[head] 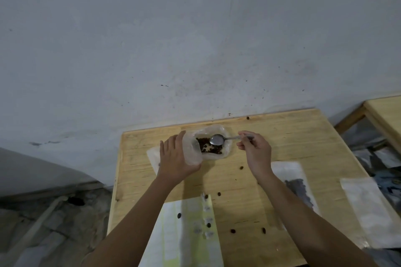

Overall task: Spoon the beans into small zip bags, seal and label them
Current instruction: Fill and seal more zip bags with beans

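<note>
A clear plastic bag (pixel 219 131) of dark beans (pixel 213 149) lies open near the far edge of the wooden table (pixel 293 136). My left hand (pixel 176 156) grips the bag's left side, holding its mouth open. My right hand (pixel 255 149) pinches the handle of a metal spoon (pixel 217 139), whose bowl hovers over the beans. A small zip bag with beans inside (pixel 297 186) lies under my right forearm. Another zip bag (pixel 368 208) lies at the right edge. A sheet of labels (pixel 184 234) lies near me.
Loose beans (pixel 233 231) are scattered over the table, one on the label sheet. A grey wall stands right behind the table. A second wooden table (pixel 384 112) is at the far right, with a gap between. More plastic (pixel 153 156) lies left of my left hand.
</note>
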